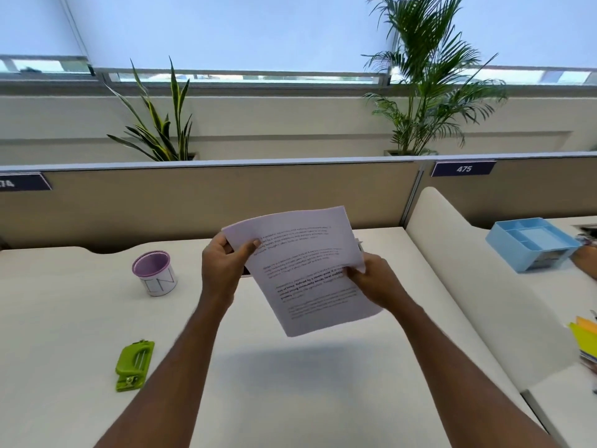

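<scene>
Toward the left edge of the desk (64, 318), a purple-lined pen cup (154, 273) is seen standing upright, and nearer the front edge a green hole punch (134, 365) is lying flat, both well apart from the hands. Above the middle of the desk, clear of its surface, the printed sheets (307, 270) are held tilted, with their shadow cast on the desk below. How many sheets are in the sheaf cannot be told. Their top left corner is pinched by the left hand (223, 266), thumb on the printed face and fingers curled behind. Their right edge is pinched lower down by the right hand (374, 282) in the same way. Since the paper is gripped at only two small spots, it is judged that the loose lower corner could sag or fold. If more than one sheet is held, the sheets could be fanned out of line should either pinch be eased. A crease could also be pressed in at the left corner, where the paper is already bowed by the thumb. If the sheaf were carried to the hole punch out of square, the holes would likely be set crooked, and a wide sweep to the left could knock the pen cup over. Past the rounded divider (452, 270) on the right, a blue organiser tray (529, 244) and some coloured paper (584, 334) are seen on the neighbouring desk, out of the way.
</scene>
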Demonstrator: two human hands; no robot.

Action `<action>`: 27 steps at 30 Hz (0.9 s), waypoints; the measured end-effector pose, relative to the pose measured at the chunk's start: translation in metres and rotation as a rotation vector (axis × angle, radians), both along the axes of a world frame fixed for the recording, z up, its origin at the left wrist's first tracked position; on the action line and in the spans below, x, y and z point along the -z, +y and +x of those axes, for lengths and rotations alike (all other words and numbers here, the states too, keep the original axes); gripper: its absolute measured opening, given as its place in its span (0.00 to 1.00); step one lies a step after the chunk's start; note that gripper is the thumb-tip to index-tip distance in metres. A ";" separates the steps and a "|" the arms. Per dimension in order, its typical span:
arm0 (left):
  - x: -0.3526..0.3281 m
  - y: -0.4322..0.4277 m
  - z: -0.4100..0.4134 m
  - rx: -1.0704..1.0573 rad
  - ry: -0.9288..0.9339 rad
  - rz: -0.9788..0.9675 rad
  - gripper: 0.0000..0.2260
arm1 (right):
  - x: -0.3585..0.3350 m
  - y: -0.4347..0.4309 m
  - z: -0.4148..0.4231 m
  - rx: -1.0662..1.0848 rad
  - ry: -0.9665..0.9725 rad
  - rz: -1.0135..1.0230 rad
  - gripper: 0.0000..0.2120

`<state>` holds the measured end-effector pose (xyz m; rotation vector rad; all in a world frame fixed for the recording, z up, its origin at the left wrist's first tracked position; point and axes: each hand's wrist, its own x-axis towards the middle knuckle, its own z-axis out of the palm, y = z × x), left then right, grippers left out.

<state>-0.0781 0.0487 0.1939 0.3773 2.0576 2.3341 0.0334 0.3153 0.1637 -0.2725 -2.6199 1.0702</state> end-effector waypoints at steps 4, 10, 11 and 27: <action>-0.010 -0.016 -0.007 0.025 0.062 -0.047 0.09 | -0.018 0.012 0.000 -0.051 -0.083 0.074 0.08; -0.012 -0.019 -0.006 0.148 0.170 -0.373 0.04 | -0.035 0.011 -0.001 -0.111 -0.187 0.258 0.10; -0.012 -0.015 -0.004 0.162 0.189 -0.431 0.03 | -0.037 0.010 -0.003 -0.125 -0.202 0.287 0.10; 0.005 -0.005 -0.004 -0.049 -0.072 -0.099 0.06 | -0.067 0.044 0.014 -0.004 0.159 -0.372 0.07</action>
